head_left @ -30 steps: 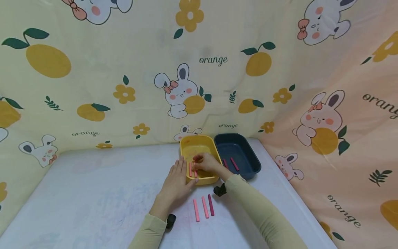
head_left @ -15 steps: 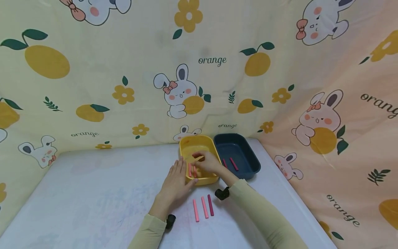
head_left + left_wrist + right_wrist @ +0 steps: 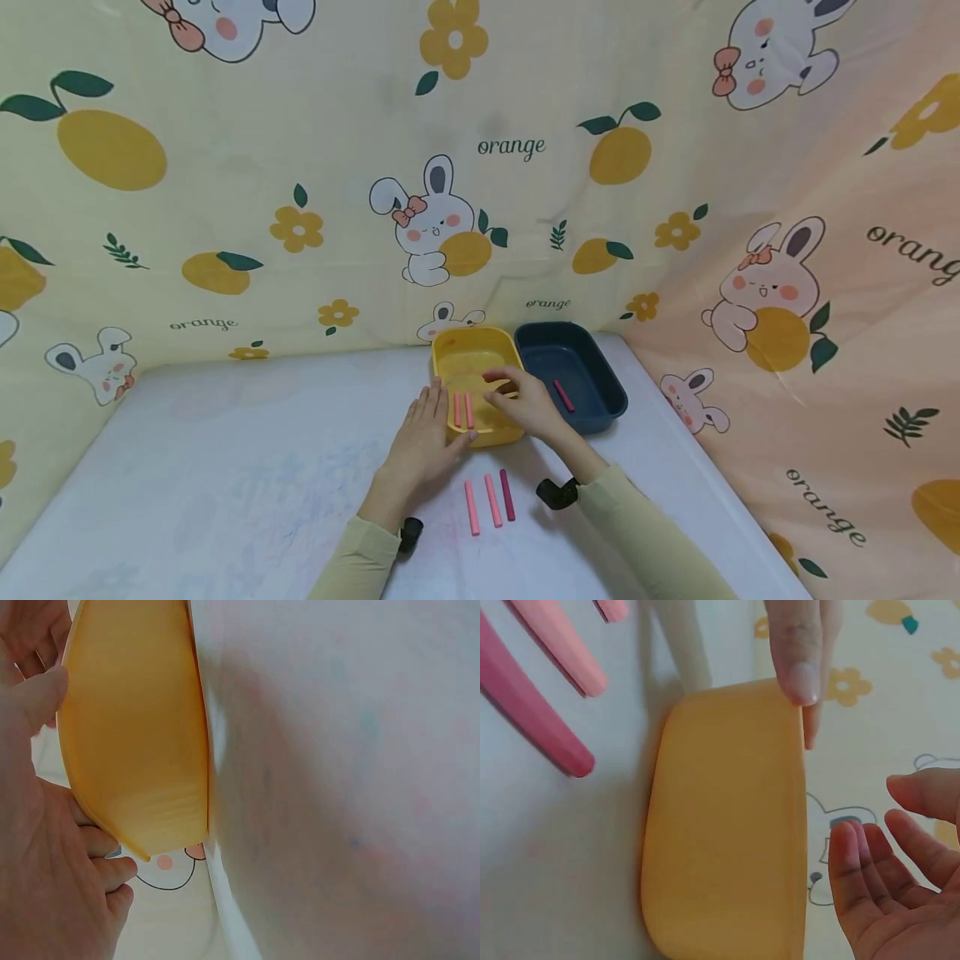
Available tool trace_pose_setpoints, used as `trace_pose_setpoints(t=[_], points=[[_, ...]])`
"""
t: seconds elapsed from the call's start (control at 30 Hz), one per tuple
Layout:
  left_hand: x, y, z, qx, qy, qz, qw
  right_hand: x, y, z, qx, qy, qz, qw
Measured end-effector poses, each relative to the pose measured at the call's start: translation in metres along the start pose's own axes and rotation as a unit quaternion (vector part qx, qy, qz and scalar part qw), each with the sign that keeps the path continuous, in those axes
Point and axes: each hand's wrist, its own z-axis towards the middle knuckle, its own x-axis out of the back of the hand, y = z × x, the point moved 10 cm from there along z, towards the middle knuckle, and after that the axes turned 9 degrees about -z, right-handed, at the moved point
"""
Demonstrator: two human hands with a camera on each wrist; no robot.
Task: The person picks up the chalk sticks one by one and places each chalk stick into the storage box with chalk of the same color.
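My left hand [image 3: 424, 429] lies along the left side of the yellow box [image 3: 474, 333], its fingers straight and its thumb at the front rim. In the left wrist view, the fingertips reach over the rim. Two pink crayons [image 3: 463, 411] lie side by side in the front left of that box. My right hand [image 3: 528, 407] hovers over the box's right side, loosely spread, with nothing between thumb and fingers. The right wrist view shows this same hand [image 3: 911, 862] apart from the yellow wall [image 3: 727, 825].
To the right stands a navy box [image 3: 558, 354] with a dark pink crayon [image 3: 563, 396] inside; my right hand covers part of it. On the white table in front lie two pink crayons [image 3: 492, 500] and a magenta one [image 3: 507, 495]. A patterned cloth [image 3: 337, 150] hangs behind.
My right hand has drawn away to the right from the two crayons in the yellow box, which stay there. It now hides another crayon in the navy box. The left hand has stayed put.
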Motion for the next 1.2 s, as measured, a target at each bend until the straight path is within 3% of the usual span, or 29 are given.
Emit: trace_pose_setpoints(t=[0.47, 0.67, 0.8, 1.2], points=[[0.002, 0.002, -0.002, 0.004, -0.002, -0.006, 1.0, 0.02, 0.002, -0.047, 0.024, 0.036, 0.027, 0.999], [0.001, 0.002, -0.002, 0.008, -0.004, -0.006, 0.9999, 0.018, 0.007, -0.063, 0.016, 0.025, 0.029, 0.999], [0.001, 0.002, -0.004, 0.008, -0.003, -0.003, 1.0, 0.012, 0.007, -0.073, 0.033, 0.011, 0.021, 0.999], [0.001, 0.003, 0.0, -0.003, -0.009, 0.02, 0.9997, -0.013, 0.017, -0.092, 0.05, -0.061, 0.011, 0.997]])
